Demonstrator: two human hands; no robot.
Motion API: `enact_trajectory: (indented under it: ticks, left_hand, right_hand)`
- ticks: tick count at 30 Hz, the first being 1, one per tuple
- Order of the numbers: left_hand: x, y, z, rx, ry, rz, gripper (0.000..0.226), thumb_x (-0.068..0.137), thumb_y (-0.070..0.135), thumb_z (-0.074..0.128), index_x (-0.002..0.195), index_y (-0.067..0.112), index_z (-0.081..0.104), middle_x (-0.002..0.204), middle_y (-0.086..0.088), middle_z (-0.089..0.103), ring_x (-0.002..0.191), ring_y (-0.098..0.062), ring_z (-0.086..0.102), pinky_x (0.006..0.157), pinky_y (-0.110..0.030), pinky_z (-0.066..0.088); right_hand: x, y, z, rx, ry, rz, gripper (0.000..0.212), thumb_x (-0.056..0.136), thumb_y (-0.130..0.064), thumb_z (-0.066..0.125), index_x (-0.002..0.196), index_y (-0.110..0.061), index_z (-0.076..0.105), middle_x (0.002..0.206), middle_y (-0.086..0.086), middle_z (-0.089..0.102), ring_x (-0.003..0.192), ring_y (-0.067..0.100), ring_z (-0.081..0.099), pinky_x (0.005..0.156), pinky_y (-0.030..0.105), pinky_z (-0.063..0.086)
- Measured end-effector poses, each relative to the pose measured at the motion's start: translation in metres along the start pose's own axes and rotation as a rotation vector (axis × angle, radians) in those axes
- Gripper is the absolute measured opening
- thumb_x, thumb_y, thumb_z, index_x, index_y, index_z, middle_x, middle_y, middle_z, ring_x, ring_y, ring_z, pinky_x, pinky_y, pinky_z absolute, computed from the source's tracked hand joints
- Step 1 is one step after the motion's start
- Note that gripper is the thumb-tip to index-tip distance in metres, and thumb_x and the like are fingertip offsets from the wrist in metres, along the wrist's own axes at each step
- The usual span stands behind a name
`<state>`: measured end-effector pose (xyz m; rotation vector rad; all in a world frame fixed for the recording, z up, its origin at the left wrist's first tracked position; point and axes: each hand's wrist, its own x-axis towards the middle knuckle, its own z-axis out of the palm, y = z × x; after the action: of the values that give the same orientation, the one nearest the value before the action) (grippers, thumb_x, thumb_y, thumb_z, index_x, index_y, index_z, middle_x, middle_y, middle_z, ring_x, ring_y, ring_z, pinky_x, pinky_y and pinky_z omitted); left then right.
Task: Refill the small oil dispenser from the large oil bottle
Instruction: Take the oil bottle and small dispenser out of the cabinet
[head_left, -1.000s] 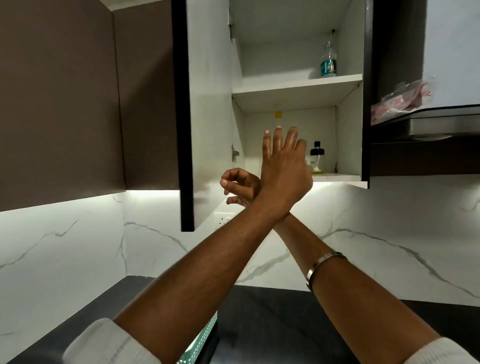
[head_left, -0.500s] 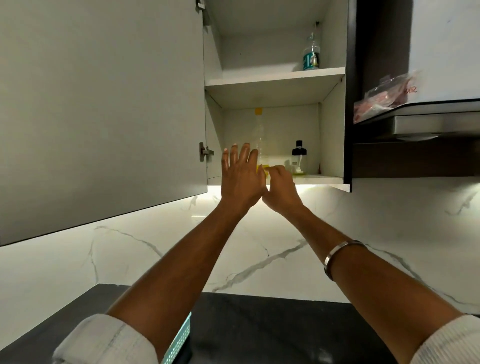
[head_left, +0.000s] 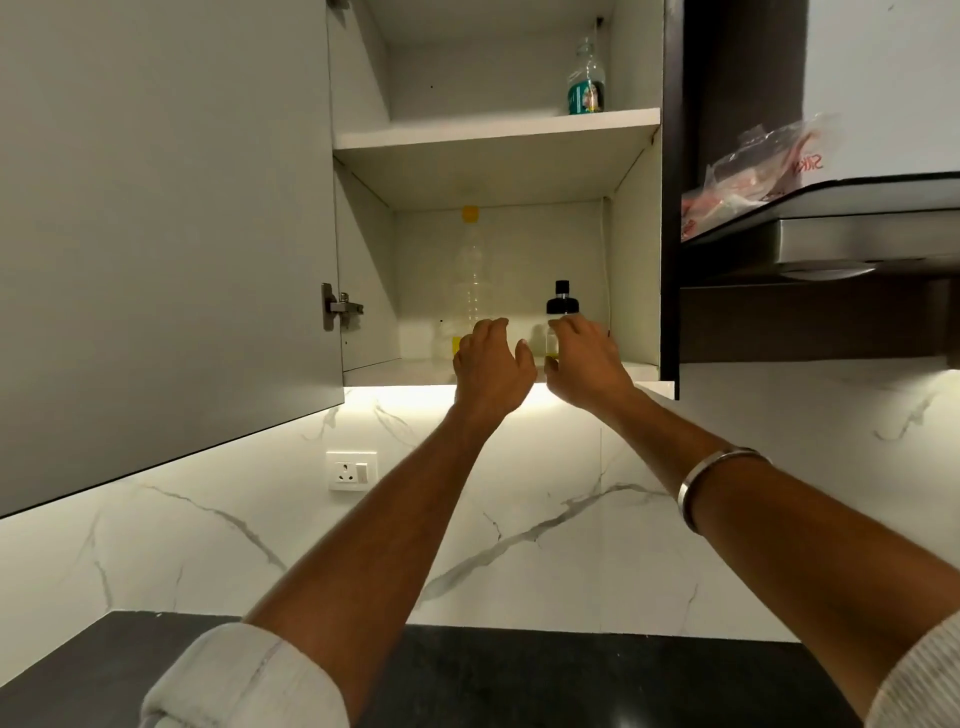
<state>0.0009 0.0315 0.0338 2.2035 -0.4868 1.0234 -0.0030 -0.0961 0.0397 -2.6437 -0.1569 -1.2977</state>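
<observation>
The single head-worn view looks forward and upward from close behind both raised forearms, into the open cupboard (head_left: 498, 140) just beyond the fingers (head_left: 493, 330).

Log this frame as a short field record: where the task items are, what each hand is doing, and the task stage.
setting: open wall cabinet above a dark counter
large oil bottle: lower shelf, upright, yellow cap on
small oil dispenser: lower shelf, right of the bottle, black top
left hand: at the bottle's base, grasp unclear
right hand: at the dispenser, grasp unclear
upper shelf: green-labelled bottle
stage: fetching, no pouring yet
</observation>
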Motion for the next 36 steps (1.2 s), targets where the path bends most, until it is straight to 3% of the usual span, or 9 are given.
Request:
enact_trajectory:
  ticks: [11, 15, 18, 21, 23, 30, 36]
  left_hand:
    - [0.11, -0.026, 0.061, -0.248, -0.173, -0.157, 0.049, 0.1, 0.029, 0.041, 0.143, 0.005, 0.039, 0.147, -0.014, 0.039, 0.133, -0.03, 0.04, 0.106, -0.034, 0.033]
    - [0.136, -0.032, 0.077, -0.38, -0.291, -0.29, 0.049, 0.1, 0.03, 0.035, 0.138, 0.0, 0.042, 0.141, -0.015, 0.046, 0.126, -0.032, 0.047, 0.097, -0.033, 0.038]
    - [0.155, -0.032, 0.086, -0.526, -0.373, -0.419, 0.05, 0.101, 0.031, 0.033, 0.141, 0.002, 0.039, 0.144, -0.018, 0.044, 0.129, -0.032, 0.046, 0.104, -0.036, 0.039]
    - [0.166, -0.032, 0.093, -0.641, -0.457, -0.485, 0.045, 0.104, 0.027, 0.031, 0.141, 0.003, 0.038, 0.142, -0.019, 0.043, 0.122, -0.028, 0.049, 0.1, -0.033, 0.041]
    - [0.17, -0.036, 0.098, -0.71, -0.516, -0.527, 0.047, 0.103, 0.03, 0.032, 0.143, 0.006, 0.035, 0.14, -0.017, 0.043, 0.125, -0.031, 0.047, 0.105, -0.036, 0.041]
    - [0.185, -0.046, 0.111, -0.891, -0.618, -0.659, 0.057, 0.101, 0.033, 0.034, 0.15, 0.005, 0.024, 0.147, -0.023, 0.036, 0.134, -0.037, 0.037, 0.111, -0.048, 0.035]
    - [0.193, -0.051, 0.117, -0.917, -0.624, -0.738, 0.056, 0.099, 0.033, 0.038, 0.144, 0.002, 0.03, 0.146, -0.021, 0.037, 0.132, -0.036, 0.04, 0.111, -0.051, 0.035]
  right_hand:
    - [0.091, 0.038, 0.049, -0.069, -0.019, 0.08, 0.047, 0.088, -0.024, 0.055, 0.133, -0.016, 0.046, 0.135, 0.009, 0.047, 0.122, 0.029, 0.045, 0.1, 0.042, 0.037]
    - [0.115, 0.051, 0.065, -0.011, -0.057, 0.202, 0.053, 0.088, -0.023, 0.058, 0.137, -0.011, 0.041, 0.136, 0.012, 0.044, 0.121, 0.031, 0.046, 0.099, 0.041, 0.04]
    - [0.134, 0.06, 0.073, 0.045, -0.096, 0.314, 0.056, 0.087, -0.024, 0.06, 0.135, -0.005, 0.039, 0.134, 0.016, 0.044, 0.119, 0.033, 0.048, 0.097, 0.04, 0.043]
    - [0.152, 0.063, 0.081, 0.134, -0.13, 0.441, 0.061, 0.087, -0.024, 0.063, 0.137, -0.002, 0.035, 0.134, 0.017, 0.044, 0.119, 0.032, 0.05, 0.092, 0.035, 0.045]
    - [0.161, 0.064, 0.09, 0.192, -0.131, 0.507, 0.063, 0.086, -0.024, 0.065, 0.137, -0.003, 0.035, 0.133, 0.016, 0.046, 0.117, 0.03, 0.051, 0.086, 0.032, 0.045]
    - [0.186, 0.071, 0.122, 0.44, -0.077, 0.713, 0.076, 0.076, -0.021, 0.076, 0.137, -0.005, 0.035, 0.131, 0.014, 0.052, 0.115, 0.028, 0.055, 0.089, 0.032, 0.048]
    - [0.19, 0.076, 0.129, 0.475, -0.115, 0.78, 0.085, 0.071, -0.027, 0.082, 0.136, -0.003, 0.033, 0.131, 0.014, 0.051, 0.116, 0.029, 0.054, 0.086, 0.032, 0.046]
